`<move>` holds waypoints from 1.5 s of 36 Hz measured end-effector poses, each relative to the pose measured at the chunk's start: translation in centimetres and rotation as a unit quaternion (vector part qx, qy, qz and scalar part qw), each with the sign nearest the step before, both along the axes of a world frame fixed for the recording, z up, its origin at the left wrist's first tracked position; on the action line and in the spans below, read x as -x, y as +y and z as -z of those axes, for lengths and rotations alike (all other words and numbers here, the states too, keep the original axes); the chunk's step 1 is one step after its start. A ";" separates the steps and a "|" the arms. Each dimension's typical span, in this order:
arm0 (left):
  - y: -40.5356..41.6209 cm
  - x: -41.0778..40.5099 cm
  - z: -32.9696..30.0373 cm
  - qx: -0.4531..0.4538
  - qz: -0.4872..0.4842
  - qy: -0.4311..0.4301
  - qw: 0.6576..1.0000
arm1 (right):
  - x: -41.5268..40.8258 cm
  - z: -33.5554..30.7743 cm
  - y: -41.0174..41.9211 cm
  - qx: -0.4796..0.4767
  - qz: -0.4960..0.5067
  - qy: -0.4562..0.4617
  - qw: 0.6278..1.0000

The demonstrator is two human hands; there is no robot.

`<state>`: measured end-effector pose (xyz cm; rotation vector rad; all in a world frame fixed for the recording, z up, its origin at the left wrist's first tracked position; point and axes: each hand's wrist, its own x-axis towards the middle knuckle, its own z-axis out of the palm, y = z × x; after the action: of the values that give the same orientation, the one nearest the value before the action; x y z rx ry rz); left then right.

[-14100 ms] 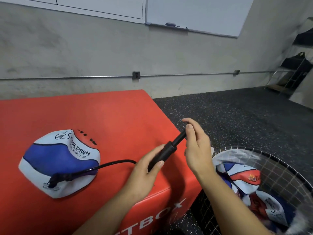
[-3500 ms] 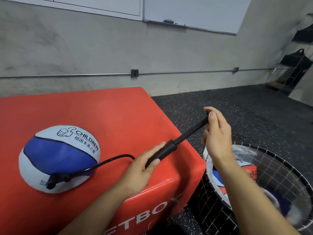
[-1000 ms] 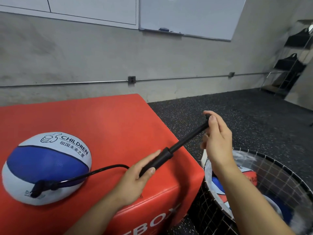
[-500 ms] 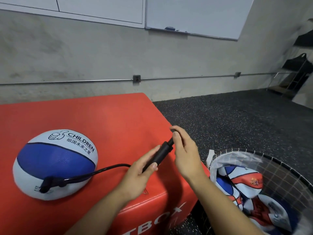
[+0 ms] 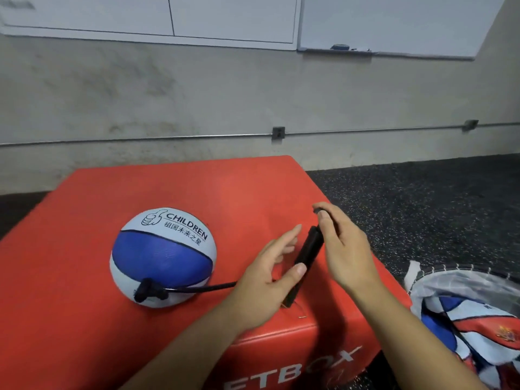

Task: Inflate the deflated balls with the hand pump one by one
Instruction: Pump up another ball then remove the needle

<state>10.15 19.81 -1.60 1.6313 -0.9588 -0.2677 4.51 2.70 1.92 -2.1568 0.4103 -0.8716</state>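
A red padded box (image 5: 84, 249) fills the lower left and middle of the view, with white letters reading "ETBOX" on its near face. On its top, left of centre, sits a ball (image 5: 163, 257) in white and blue panels, round and full in shape, printed with a thumbs-up mark, the word "CHILDREN" and a line of Chinese characters. A black connector (image 5: 147, 291) is plugged into the ball's lower front, and a thin black hose (image 5: 202, 288) runs from it to the right across the box top toward the hands. The left hand (image 5: 267, 285) comes next: its thumb presses against the lower side of the black pump (image 5: 308, 256), while its fingers (image 5: 284, 240) are stretched out fairly straight behind the barrel, so the grip is loose rather than wrapped. The pump stands tilted, its top leaning away and to the right. The right hand (image 5: 343, 249) is just beside it, with fingers curled over the pump's top end and the thumb laid on the handle, which sits pushed down close to the barrel. Further right, beyond the box edge, a wire basket (image 5: 464, 273) stands on the dark speckled floor (image 5: 422, 198), holding limp, crumpled balls (image 5: 478, 327) in white, blue and red. A grey wall with whiteboards (image 5: 380, 23) runs across the back.
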 end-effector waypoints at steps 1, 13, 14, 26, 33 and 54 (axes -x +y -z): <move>0.9 -0.1 -0.4 0.003 -0.007 -0.006 1.000 | -0.2 -0.2 0.4 0.006 -0.003 0.001 1.000; 12.6 -1.7 -5.6 0.043 -0.102 -0.083 0.990 | -0.8 -0.9 2.5 0.040 0.002 0.017 0.999; 13.7 -1.7 -6.0 0.035 -0.112 -0.100 0.988 | -0.8 -1.0 2.6 0.040 0.003 0.018 0.999; 25.2 -5.2 -4.5 -0.204 -0.247 -0.351 0.880 | -0.2 -1.4 4.3 0.040 0.014 0.016 0.999; 27.0 -5.5 -4.5 -0.323 -0.214 -0.257 0.885 | -0.2 -1.6 4.8 0.048 0.020 0.018 0.998; 17.7 -9.5 -2.5 -0.072 -0.277 -0.147 0.947 | 1.4 -1.8 0.7 0.009 0.089 -0.049 0.995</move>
<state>19.68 37.52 0.93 2.0398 -0.6664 0.3052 3.15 3.41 3.72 -2.1078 0.5525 -1.0783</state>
